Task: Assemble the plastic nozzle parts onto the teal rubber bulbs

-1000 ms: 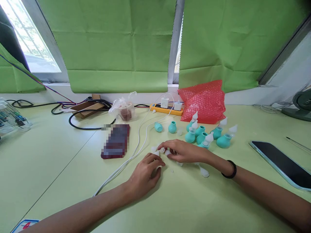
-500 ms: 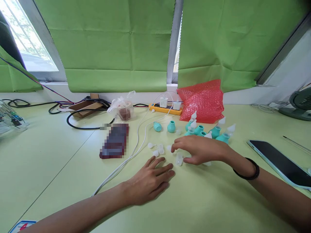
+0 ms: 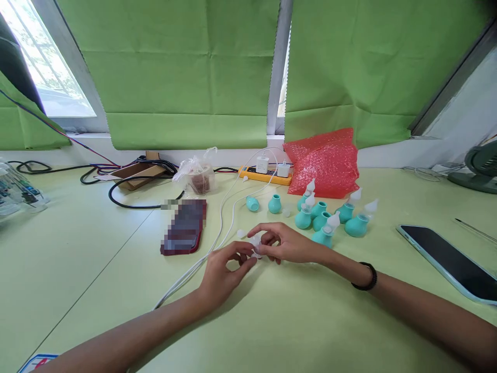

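Note:
My left hand [image 3: 225, 269] and my right hand [image 3: 283, 243] meet at the middle of the green table [image 3: 97, 248]. Their fingertips pinch together round small clear plastic caps [image 3: 255, 242]. One more clear cap [image 3: 240, 233] lies just left of the hands. Behind my right hand stands a group of teal rubber bulbs [image 3: 330, 217], several fitted with clear nozzle tips. Two bare teal bulbs [image 3: 264, 204] lie a little further back.
White charger cables [image 3: 217, 228] run from an orange power strip [image 3: 266, 176] past my left hand. A dark red phone [image 3: 184, 228] lies to the left, a second phone [image 3: 450, 261] to the right. Red bubble wrap [image 3: 324, 163], a plastic bag and black cables sit at the back.
My left hand lifted off the table and curled into a pinch. My right hand drew back left to meet it, and both now grip the clear caps.

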Demonstrator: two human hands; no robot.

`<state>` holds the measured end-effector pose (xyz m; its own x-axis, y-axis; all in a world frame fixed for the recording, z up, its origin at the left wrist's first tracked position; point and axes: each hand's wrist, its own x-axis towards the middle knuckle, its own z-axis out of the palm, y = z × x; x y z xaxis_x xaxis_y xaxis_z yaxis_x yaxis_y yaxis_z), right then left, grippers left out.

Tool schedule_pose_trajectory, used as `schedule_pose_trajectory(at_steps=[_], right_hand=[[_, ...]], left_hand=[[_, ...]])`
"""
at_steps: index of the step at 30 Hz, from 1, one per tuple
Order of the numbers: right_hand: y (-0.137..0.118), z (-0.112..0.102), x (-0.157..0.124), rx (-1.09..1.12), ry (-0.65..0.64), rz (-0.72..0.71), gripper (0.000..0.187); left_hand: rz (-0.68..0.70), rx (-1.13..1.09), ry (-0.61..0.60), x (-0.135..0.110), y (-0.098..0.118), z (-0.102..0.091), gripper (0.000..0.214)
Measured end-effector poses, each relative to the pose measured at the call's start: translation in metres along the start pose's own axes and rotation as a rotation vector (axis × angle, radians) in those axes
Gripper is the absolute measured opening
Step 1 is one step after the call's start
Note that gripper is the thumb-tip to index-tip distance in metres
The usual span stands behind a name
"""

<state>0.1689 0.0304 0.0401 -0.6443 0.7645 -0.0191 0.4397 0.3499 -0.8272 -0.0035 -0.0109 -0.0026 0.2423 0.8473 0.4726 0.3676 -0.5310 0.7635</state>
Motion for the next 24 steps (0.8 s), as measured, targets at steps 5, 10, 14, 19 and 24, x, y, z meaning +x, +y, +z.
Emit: schedule_pose_trajectory(at_steps=[5, 10, 14, 19, 24], right_hand=[[0.008, 0.020, -0.002, 0.458, 0.111, 0.109, 0.038], [0.012, 0.034, -0.020, 0.684, 0.182, 0.192, 0.042], [0.018, 0.043, -0.024, 0.760, 0.220, 0.132, 0.046], [0.021, 0.042, -0.026, 0.759, 0.159, 0.067, 0.049], [0.027, 0.045, -0.027, 0.707, 0.175, 0.066, 0.055]], left_hand=[[-0.098, -0.159, 0.020, 0.003, 0.003, -0.002, 0.009], [-0.088, -0.188, 0.036, 0.000, 0.004, -0.001, 0.006], [-0.124, -0.247, 0.046, -0.001, 0.006, 0.000, 0.007], [-0.134, -0.272, 0.043, -0.001, 0.011, 0.001, 0.006], [-0.092, -0.268, 0.076, 0.000, 0.009, 0.002, 0.003]])
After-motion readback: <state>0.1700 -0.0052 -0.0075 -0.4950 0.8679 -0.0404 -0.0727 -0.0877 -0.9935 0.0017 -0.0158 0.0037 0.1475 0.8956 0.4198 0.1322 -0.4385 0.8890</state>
